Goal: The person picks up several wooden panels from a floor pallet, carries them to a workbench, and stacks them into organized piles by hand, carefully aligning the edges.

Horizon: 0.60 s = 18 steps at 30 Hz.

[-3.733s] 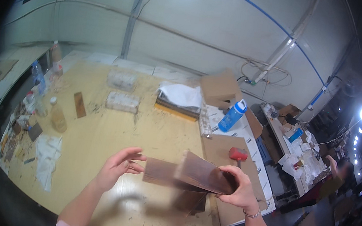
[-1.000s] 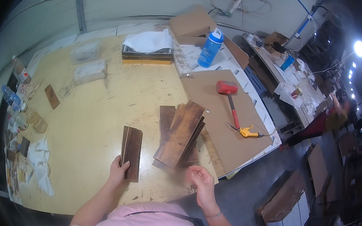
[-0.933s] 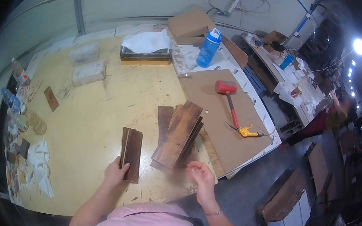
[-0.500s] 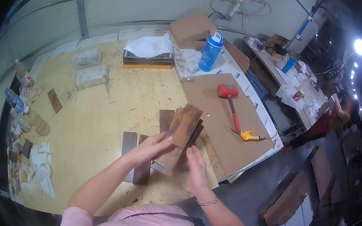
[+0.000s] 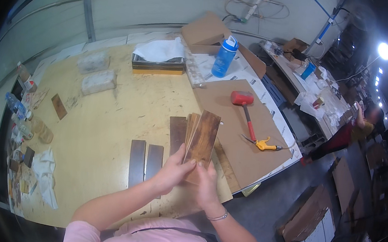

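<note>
Several brown wooden planks [image 5: 205, 134] are fanned in a small stack between my two hands, over the near right part of the table. My left hand [image 5: 172, 171] grips the stack from its left side. With its thumb on the face of the front plank, my right hand [image 5: 206, 183] holds the lower right end. Two dark planks [image 5: 137, 162] lie side by side on the table, left of my left hand. Another dark plank [image 5: 177, 131] shows just behind the stack, its lower end hidden by my hand.
A red mallet [image 5: 242, 98] and a yellow air blow gun [image 5: 263, 144] lie on cardboard at the right. Farther back stand a blue water bottle [image 5: 224, 57] and a box [image 5: 158, 64] with white cloth. Bottles [image 5: 40, 128] line the left edge. A person [image 5: 359, 123] stands far right.
The held planks have turned more upright and fanned apart. My right hand has closed onto their lower end, and my left hand has shifted slightly right and down.
</note>
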Each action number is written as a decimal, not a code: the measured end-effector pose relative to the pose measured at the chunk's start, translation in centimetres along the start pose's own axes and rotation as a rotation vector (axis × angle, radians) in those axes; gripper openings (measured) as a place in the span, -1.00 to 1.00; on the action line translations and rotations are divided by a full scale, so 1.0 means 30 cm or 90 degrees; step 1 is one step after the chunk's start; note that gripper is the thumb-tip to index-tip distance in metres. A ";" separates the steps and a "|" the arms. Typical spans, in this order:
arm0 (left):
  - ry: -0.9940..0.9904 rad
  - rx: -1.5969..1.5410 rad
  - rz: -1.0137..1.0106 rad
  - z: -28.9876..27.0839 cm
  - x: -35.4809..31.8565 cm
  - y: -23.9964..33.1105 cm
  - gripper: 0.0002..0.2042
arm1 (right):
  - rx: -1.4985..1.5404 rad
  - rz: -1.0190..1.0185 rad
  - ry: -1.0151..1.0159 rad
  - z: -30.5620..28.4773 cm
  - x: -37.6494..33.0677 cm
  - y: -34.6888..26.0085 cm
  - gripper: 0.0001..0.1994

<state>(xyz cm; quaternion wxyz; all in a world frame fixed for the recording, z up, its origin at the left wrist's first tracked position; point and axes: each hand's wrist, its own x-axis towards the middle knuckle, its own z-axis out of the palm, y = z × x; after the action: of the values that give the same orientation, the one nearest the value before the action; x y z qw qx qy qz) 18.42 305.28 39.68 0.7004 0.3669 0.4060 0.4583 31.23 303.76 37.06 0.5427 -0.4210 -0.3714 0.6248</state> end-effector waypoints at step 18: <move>0.180 -0.027 0.026 -0.273 -0.361 -0.058 -0.31 | -0.313 -0.050 -0.213 0.211 -0.125 0.240 -0.33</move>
<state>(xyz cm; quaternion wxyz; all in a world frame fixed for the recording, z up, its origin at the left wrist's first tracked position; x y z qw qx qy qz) 8.89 295.72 37.35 0.6343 0.2918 0.4836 0.5279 22.92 299.01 33.23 0.3796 -0.4164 -0.6114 0.5556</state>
